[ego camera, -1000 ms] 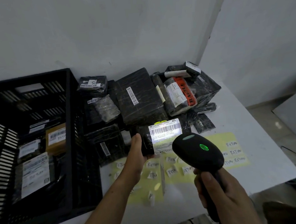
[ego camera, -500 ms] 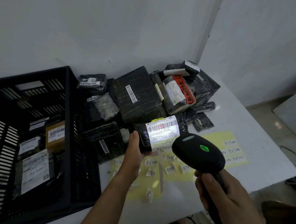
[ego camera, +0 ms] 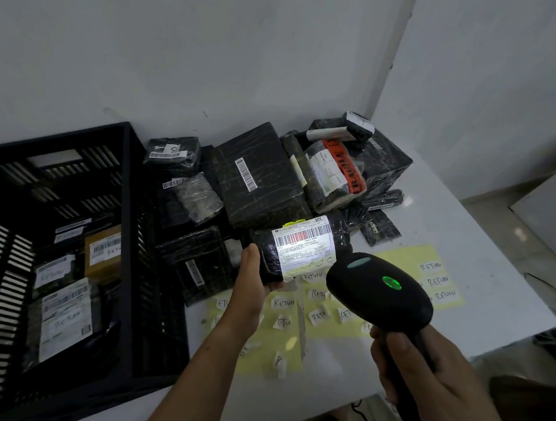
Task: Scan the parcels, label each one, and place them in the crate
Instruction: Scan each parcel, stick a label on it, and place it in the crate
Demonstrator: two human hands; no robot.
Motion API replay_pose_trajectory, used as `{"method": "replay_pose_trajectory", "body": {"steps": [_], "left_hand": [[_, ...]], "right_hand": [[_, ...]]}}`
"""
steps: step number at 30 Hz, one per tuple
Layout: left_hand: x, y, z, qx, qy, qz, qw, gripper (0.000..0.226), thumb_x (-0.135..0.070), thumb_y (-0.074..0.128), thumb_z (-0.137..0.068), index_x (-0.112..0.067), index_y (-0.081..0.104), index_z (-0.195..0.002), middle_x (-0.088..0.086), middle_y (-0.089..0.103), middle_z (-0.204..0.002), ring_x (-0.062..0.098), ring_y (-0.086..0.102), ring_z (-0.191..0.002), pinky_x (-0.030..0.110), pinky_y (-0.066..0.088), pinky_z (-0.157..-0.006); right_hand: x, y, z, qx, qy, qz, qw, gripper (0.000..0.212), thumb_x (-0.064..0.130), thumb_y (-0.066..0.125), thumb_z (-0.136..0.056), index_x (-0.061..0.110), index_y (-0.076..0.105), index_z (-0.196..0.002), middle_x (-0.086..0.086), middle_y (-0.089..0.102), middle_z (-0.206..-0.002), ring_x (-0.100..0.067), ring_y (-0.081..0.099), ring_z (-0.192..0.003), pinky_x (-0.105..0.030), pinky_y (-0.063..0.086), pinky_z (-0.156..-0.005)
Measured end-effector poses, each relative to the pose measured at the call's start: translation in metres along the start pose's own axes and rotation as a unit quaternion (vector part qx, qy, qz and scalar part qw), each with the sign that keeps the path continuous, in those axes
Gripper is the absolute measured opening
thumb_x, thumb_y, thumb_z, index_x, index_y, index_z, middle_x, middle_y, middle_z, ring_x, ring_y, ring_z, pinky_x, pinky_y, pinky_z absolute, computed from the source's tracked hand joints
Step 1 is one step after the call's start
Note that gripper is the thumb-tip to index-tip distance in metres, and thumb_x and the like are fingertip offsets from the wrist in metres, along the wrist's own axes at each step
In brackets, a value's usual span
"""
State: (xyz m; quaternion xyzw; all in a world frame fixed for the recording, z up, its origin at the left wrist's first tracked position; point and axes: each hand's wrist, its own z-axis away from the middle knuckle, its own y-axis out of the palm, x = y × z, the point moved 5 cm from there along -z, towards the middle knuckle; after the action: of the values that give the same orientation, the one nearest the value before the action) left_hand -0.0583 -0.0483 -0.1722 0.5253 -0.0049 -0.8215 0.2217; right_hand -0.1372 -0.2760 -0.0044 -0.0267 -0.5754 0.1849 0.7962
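Two hands at work: my left hand (ego camera: 252, 286) grips the black parcel (ego camera: 300, 248) above the yellow label sheets (ego camera: 403, 261), fingers hidden behind it; my right hand (ego camera: 420, 374) clenches the scanner (ego camera: 377, 290), its handle mostly covered.

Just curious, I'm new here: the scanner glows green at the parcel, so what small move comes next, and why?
Probably lower the scanner, freeing the right hand for a RETURN sticker. Its green light is on and a red line crosses the barcode on the parcel in the left hand; parcels in the crate carry RETURN, this one shows none.
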Motion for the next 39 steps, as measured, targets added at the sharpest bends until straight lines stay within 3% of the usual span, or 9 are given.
{"method": "replay_pose_trajectory", "body": {"steps": [6,11,16,24,30,39], "left_hand": [[0.001,-0.001,0.001,0.002,0.001,0.005,1.000,0.050,-0.052,0.028,-0.108,-0.023,0.054,-0.139,0.009,0.066,-0.132,0.037,0.061,-0.121,0.029,0.057,-0.072],[-0.001,-0.003,0.002,-0.005,0.001,0.009,1.000,0.049,-0.052,0.028,-0.108,-0.024,0.055,-0.138,0.009,0.066,-0.132,0.036,0.061,-0.122,0.038,0.057,-0.084],[-0.004,0.002,0.005,0.004,0.002,0.012,1.000,0.048,-0.049,0.028,-0.109,-0.023,0.056,-0.137,0.010,0.067,-0.131,0.032,0.065,-0.117,0.029,0.057,-0.072],[-0.005,0.003,0.011,0.019,0.006,0.006,1.000,0.047,-0.049,0.026,-0.109,-0.026,0.054,-0.139,0.002,0.068,-0.130,0.023,0.069,-0.113,0.029,0.059,-0.077],[-0.007,0.002,0.013,0.014,0.007,-0.001,1.000,0.047,-0.050,0.026,-0.109,-0.027,0.053,-0.140,0.004,0.067,-0.133,0.028,0.065,-0.119,0.027,0.058,-0.076],[-0.006,0.003,0.014,0.014,0.009,0.003,1.000,0.047,-0.050,0.026,-0.109,-0.026,0.053,-0.139,0.004,0.067,-0.133,0.028,0.066,-0.117,0.027,0.057,-0.074]], "right_hand": [[0.006,0.003,0.003,0.000,0.001,-0.022,1.000,0.077,0.102,0.051,-0.041,0.041,0.067,-0.085,-0.013,0.064,-0.067,-0.022,0.059,-0.051,-0.037,0.045,-0.054],[0.001,0.001,0.004,-0.002,0.017,-0.010,1.000,0.092,0.102,0.051,-0.039,0.026,0.068,-0.088,-0.013,0.065,-0.067,-0.025,0.060,-0.052,-0.041,0.047,-0.057],[0.004,0.002,0.004,-0.008,0.014,0.010,1.000,0.081,0.104,0.046,-0.040,0.040,0.066,-0.086,-0.014,0.064,-0.065,-0.024,0.060,-0.051,-0.039,0.045,-0.055],[0.004,0.001,0.004,-0.017,0.009,0.015,1.000,0.080,0.105,0.043,-0.039,0.044,0.065,-0.084,-0.014,0.065,-0.065,-0.021,0.060,-0.050,-0.035,0.045,-0.053],[0.001,-0.002,0.005,-0.014,0.012,0.036,0.999,0.100,0.106,0.041,-0.039,0.024,0.067,-0.090,-0.012,0.065,-0.063,-0.017,0.058,-0.048,-0.028,0.044,-0.050],[0.002,-0.003,0.006,-0.024,-0.007,0.049,0.999,0.101,0.106,0.038,-0.041,0.022,0.066,-0.089,-0.011,0.065,-0.062,-0.015,0.059,-0.047,-0.025,0.044,-0.050]]}}
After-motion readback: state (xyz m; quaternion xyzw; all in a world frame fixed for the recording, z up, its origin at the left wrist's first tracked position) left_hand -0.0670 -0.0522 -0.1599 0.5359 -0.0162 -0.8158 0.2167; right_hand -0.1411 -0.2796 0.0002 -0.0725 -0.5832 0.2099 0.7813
